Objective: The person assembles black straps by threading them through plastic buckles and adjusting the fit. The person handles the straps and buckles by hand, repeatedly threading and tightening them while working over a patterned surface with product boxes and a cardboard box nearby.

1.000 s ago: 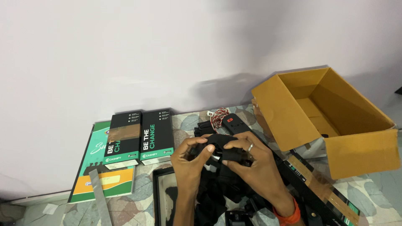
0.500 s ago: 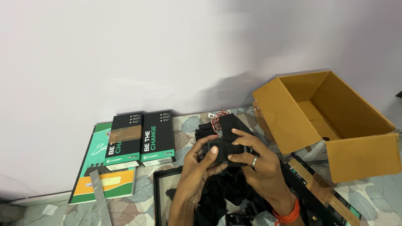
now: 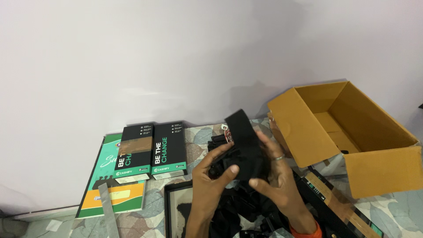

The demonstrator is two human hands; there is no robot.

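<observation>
Both my hands hold a black padded strap (image 3: 245, 141) raised on end in front of me. My left hand (image 3: 210, 181) grips it from the left with the thumb across its lower part. My right hand (image 3: 278, 176), with a ring on one finger and an orange band at the wrist, cups it from the right. Under the hands lies a heap of black gear (image 3: 238, 207), partly hidden. A small red and white piece (image 3: 226, 128) shows just behind the strap.
An open brown cardboard box (image 3: 352, 141) stands at the right. Two black and green boxes (image 3: 152, 152) lie at the left on a green flat package (image 3: 112, 185). A grey strip (image 3: 108, 211), a black frame (image 3: 169, 207) and a long flat black box (image 3: 339, 205) lie nearby. A white wall stands behind.
My hands have lifted the black strap and turned it upright, from lying flat and low between them. The view has shifted slightly.
</observation>
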